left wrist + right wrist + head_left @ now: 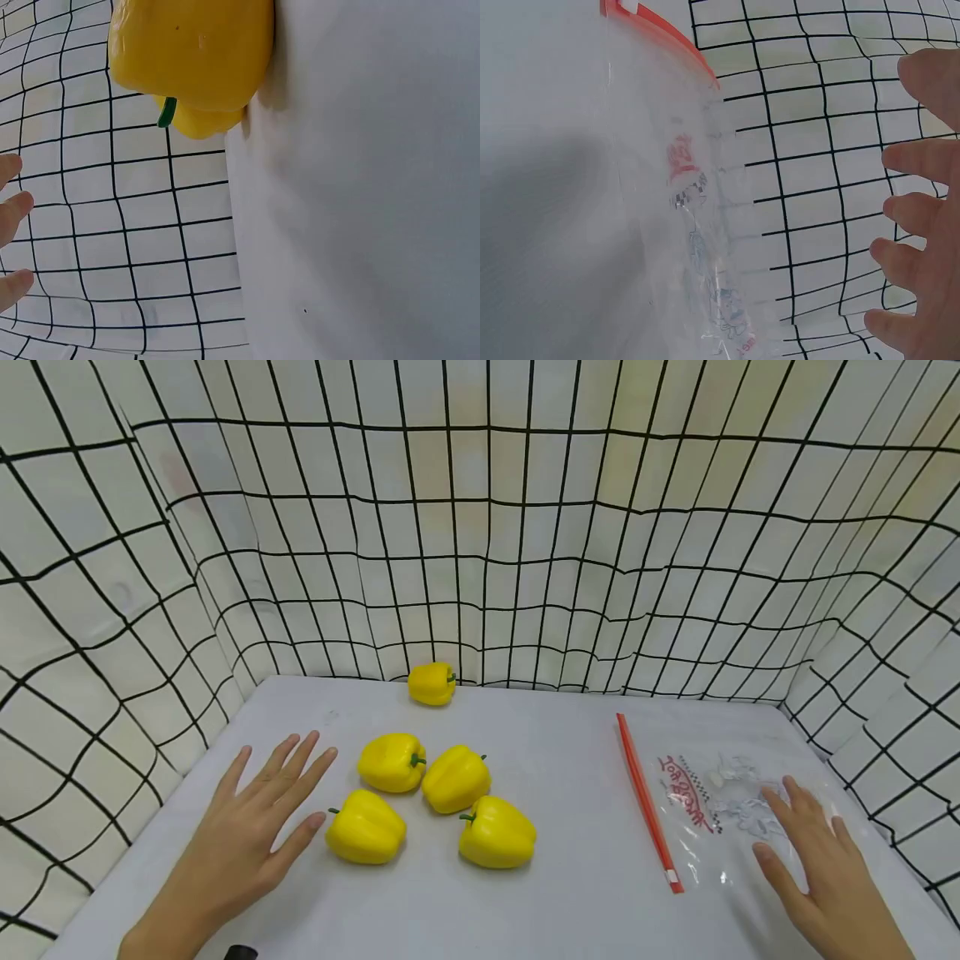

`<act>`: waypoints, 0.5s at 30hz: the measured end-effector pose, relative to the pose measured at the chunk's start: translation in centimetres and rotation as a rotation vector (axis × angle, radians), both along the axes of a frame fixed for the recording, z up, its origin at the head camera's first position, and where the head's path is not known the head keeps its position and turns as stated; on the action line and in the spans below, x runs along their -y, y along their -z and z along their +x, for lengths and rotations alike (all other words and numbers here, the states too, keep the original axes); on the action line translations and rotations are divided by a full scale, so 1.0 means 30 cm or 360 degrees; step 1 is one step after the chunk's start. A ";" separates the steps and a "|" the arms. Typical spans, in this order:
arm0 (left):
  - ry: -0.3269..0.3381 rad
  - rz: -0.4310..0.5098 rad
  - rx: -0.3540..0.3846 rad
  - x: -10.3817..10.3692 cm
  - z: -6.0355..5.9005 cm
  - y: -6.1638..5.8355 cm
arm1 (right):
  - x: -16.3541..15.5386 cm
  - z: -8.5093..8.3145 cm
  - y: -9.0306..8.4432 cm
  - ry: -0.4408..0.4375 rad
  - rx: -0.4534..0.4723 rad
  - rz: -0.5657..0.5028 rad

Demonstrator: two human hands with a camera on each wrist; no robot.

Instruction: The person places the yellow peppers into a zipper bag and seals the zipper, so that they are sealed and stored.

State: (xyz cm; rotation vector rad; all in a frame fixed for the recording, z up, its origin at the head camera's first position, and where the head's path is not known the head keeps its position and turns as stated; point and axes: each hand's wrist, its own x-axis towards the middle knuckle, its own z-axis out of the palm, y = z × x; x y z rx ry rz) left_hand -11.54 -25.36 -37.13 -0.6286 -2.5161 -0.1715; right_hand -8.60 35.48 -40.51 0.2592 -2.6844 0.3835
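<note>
My left hand (pixel 251 827) hovers over the left of the table with its fingers straight and spread, holding nothing. Just right of its thumb lies a yellow bell pepper (pixel 366 828), also large at the top of the left wrist view. Several more yellow bell peppers lie close by, among them one at the front (pixel 498 833) and one alone at the back edge (pixel 432 683). On the right, a clear plastic zip bag (pixel 701 852) lies flat, its red slider edge (pixel 647 802) toward the peppers. My right hand (pixel 825 868) is held above the bag, fingers extended and holding nothing.
A white table (pixel 577 893) carries everything. Black wire-grid netting (pixel 487 527) backed with white sheeting rises along its back and both sides. A small black object (pixel 241 952) shows at the bottom edge near my left wrist.
</note>
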 end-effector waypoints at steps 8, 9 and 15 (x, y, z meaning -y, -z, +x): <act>0.0052 0.0007 -0.0043 -0.029 0.005 -0.001 | 0.027 0.001 -0.024 -0.0018 -0.0044 0.0042; 0.0057 0.0008 -0.0054 -0.032 0.006 -0.001 | 0.034 0.000 -0.027 -0.0015 -0.0034 0.0040; 0.0110 0.0019 -0.0072 -0.055 0.010 -0.005 | 0.082 -0.010 -0.046 0.0002 0.0001 0.0016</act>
